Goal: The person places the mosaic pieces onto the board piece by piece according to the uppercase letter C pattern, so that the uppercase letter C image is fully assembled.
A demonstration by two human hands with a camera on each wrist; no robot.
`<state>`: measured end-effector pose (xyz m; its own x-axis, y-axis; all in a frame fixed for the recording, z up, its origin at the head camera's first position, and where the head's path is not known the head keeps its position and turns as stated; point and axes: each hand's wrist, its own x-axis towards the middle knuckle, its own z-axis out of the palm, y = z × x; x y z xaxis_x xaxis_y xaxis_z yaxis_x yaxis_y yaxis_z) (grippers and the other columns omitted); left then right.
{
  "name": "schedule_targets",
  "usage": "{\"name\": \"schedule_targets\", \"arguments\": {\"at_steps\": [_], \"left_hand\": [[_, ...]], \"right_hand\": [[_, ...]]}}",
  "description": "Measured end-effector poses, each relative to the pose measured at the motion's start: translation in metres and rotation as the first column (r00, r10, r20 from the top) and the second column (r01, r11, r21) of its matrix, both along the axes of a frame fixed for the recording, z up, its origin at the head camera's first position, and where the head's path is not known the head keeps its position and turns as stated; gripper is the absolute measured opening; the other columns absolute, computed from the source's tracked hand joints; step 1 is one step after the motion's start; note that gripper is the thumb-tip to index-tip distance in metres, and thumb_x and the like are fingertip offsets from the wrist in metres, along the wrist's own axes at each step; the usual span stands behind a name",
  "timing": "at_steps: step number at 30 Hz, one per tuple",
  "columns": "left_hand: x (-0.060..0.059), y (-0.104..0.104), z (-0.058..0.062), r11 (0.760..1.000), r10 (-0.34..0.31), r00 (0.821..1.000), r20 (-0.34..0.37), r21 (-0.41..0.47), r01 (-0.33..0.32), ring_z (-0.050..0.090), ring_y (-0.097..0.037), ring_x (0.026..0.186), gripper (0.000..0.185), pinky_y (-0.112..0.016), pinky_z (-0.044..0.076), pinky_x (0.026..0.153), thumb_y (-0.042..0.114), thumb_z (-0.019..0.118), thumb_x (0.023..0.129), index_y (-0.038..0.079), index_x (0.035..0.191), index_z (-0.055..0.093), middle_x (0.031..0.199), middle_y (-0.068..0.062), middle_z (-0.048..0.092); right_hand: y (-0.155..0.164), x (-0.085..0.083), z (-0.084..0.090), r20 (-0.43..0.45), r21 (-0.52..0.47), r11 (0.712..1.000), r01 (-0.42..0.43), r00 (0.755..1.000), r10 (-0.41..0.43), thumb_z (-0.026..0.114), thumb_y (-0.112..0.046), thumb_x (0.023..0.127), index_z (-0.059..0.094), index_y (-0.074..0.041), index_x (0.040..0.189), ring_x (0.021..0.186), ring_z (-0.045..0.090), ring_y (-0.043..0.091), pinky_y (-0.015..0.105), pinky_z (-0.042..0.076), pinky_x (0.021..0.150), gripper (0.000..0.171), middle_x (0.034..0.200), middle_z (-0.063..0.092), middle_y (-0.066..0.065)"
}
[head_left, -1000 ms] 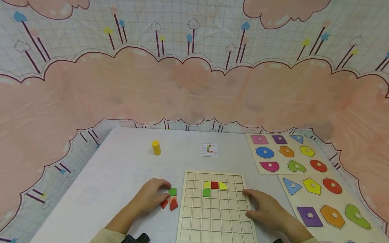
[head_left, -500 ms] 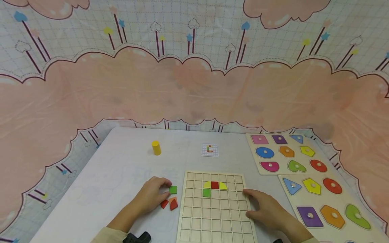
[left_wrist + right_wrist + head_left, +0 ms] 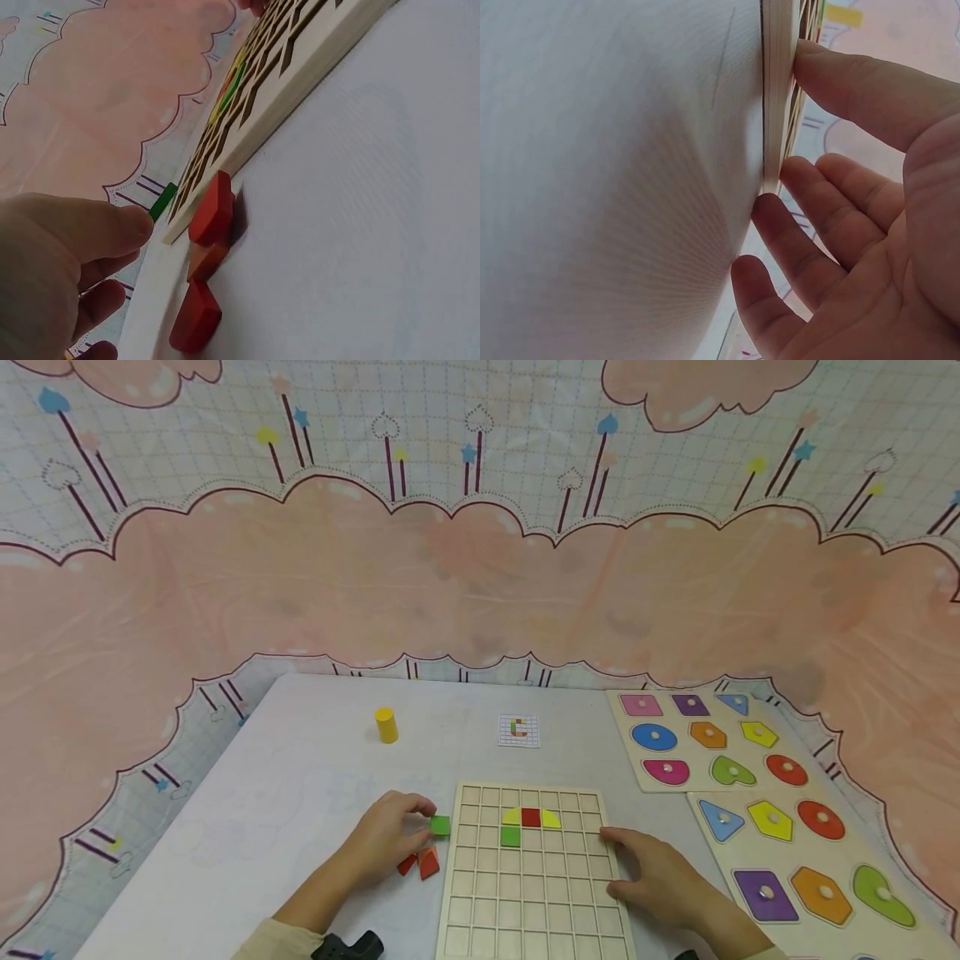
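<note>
- The left hand (image 3: 386, 839) is pinching a green square tile (image 3: 440, 825) between thumb and fingertips, holding it just at the grid board's (image 3: 534, 893) left edge, at 9 o'clock of the board.
- The right hand (image 3: 656, 877) is lying with relaxed fingers against the board's right edge, at 3 o'clock, probably for keeping it steady.
- Red and orange pieces (image 3: 420, 862) are waiting at 6 o'clock of the green tile.

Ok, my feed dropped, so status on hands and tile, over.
Left hand pinches small green square tile at wooden grid board left edge. Right hand steadies board's right side. Red tiles nearby, nothing blocking.
</note>
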<state>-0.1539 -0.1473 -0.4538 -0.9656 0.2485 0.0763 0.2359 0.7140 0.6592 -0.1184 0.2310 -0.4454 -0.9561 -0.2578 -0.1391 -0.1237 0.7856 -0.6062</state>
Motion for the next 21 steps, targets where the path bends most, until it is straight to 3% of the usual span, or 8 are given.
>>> {"name": "schedule_targets", "arguments": {"at_steps": [16,21], "left_hand": [[0.011,0.027,0.004,0.991,-0.135,0.988,-0.070,0.002,0.135,0.058,-0.019,0.099,0.017,-0.045,0.048,0.089,0.008,0.078,0.084,0.011,0.100,0.071,0.097,0.007,0.065],[0.014,0.036,0.003,0.987,-0.160,0.985,-0.061,0.015,0.162,0.056,-0.018,0.098,0.017,-0.044,0.048,0.087,0.009,0.078,0.084,0.011,0.100,0.071,0.096,0.008,0.064]], "right_hand": [[0.000,0.000,0.001,0.003,0.000,1.000,0.009,1.000,-0.009,0.085,-0.019,0.076,0.060,-0.007,0.135,0.133,0.046,0.041,0.060,0.033,0.108,0.065,0.138,0.058,0.012],[0.000,0.000,0.001,0.010,-0.005,1.000,0.006,1.000,-0.006,0.085,-0.020,0.076,0.059,-0.007,0.135,0.133,0.046,0.041,0.060,0.033,0.108,0.066,0.139,0.057,0.012]]}}
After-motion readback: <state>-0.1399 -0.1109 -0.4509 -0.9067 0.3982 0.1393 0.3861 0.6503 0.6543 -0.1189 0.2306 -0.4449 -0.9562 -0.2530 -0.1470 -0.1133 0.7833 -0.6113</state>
